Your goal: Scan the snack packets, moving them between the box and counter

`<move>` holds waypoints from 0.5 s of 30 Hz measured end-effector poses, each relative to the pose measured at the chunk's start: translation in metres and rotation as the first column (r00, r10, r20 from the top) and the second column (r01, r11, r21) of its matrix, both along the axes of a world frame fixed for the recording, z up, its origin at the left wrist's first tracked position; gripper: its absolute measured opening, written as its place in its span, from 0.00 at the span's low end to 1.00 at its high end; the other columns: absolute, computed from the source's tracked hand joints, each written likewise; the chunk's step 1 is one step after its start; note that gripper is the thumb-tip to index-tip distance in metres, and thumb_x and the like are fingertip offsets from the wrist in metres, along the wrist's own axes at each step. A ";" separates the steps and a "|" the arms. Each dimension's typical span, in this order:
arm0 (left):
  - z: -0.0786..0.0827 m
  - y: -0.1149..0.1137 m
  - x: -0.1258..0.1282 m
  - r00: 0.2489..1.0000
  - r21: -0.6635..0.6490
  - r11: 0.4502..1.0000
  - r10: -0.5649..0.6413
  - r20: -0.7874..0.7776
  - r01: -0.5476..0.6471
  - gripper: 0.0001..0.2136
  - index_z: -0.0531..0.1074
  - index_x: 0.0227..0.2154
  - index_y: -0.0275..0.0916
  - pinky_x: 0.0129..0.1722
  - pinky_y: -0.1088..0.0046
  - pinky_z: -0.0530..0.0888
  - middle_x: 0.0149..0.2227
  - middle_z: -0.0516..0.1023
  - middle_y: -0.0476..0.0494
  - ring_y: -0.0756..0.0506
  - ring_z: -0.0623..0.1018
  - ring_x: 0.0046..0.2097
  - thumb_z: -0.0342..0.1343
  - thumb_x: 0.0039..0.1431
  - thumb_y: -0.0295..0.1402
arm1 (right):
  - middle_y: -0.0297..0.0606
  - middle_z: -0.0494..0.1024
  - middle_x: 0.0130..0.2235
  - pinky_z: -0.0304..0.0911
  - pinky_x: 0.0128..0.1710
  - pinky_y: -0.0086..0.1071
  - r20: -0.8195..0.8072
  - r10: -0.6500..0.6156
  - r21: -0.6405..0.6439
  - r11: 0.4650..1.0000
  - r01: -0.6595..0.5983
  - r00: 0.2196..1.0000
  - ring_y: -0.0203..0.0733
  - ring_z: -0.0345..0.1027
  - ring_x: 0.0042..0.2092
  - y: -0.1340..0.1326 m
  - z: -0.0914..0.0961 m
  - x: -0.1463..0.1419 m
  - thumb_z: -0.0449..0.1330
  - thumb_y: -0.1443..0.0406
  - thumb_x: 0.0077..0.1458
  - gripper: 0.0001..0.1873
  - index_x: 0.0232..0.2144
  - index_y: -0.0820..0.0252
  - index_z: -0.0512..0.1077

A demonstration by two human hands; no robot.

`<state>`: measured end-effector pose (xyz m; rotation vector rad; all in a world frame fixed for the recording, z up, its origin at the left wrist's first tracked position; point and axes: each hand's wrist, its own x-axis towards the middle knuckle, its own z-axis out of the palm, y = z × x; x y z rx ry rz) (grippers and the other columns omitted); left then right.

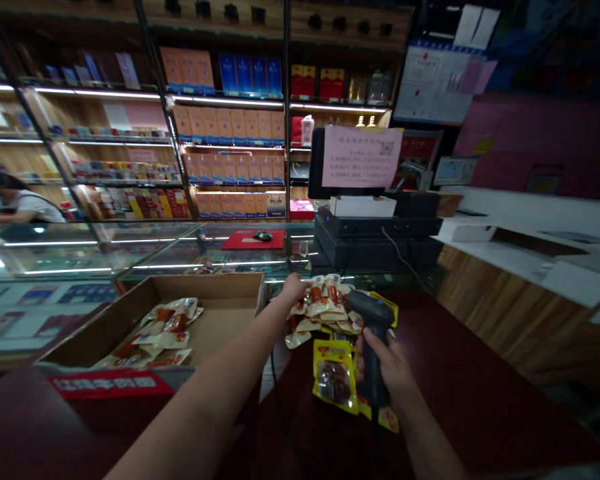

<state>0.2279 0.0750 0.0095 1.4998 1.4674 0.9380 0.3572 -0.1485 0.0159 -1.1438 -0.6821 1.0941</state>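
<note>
Shelves [230,133] lit by strip lights and stacked with boxed goods fill the back of a shop, behind a glass display case [155,243] with a red mat [253,239] and a computer mouse [263,235] on top. A stacked black till unit [375,233] stands beside a pink paper notice [360,157], and a person [15,207] in a white shirt is at the far left, well apart from the hands. On a dark red counter [455,373], an open cardboard box [205,287] holds several pale snack packets [160,337]. Just right of the box lies a heap of similar packets [320,310], with a yellow packet of dark food [335,377] nearer the person. The left hand [295,290] reaches over the box's corner, its fingers [303,283] held close together and resting on top of the heap; whether they pinch a packet, I cannot tell. The right hand [380,363] wraps around the grip of a black handheld barcode scanner [373,327], its fingers [367,337] curled about the handle. The scanner stands tilted above the yellow packet, with its head beside the heap.
</note>
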 end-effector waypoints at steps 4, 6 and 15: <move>-0.005 -0.009 0.015 0.924 0.086 0.991 -0.061 -0.377 0.100 0.14 0.75 0.32 0.33 0.29 0.75 0.67 0.29 0.78 0.40 0.45 0.76 0.32 0.62 0.43 0.37 | 0.26 0.68 0.15 0.60 0.12 0.26 0.024 -0.006 0.014 1.000 0.005 1.000 0.32 0.60 0.13 -0.002 -0.004 0.005 0.65 0.50 0.39 0.22 0.28 0.59 0.65; -0.007 -0.015 0.020 0.888 0.141 0.983 -0.036 -0.459 0.113 0.13 0.75 0.30 0.33 0.31 0.75 0.67 0.32 0.78 0.37 0.45 0.76 0.34 0.59 0.46 0.39 | 0.26 0.68 0.15 0.59 0.11 0.27 0.020 -0.010 0.026 1.000 0.010 1.000 0.32 0.60 0.13 -0.002 -0.007 0.005 0.65 0.50 0.38 0.22 0.27 0.59 0.65; 0.001 -0.028 0.017 0.895 0.175 0.979 -0.021 -0.445 0.109 0.13 0.76 0.31 0.32 0.33 0.74 0.66 0.33 0.78 0.37 0.44 0.76 0.36 0.56 0.51 0.39 | 0.27 0.68 0.15 0.58 0.11 0.26 0.039 0.040 -0.008 0.999 -0.039 0.998 0.33 0.60 0.13 0.005 -0.010 -0.007 0.65 0.49 0.39 0.21 0.23 0.59 0.65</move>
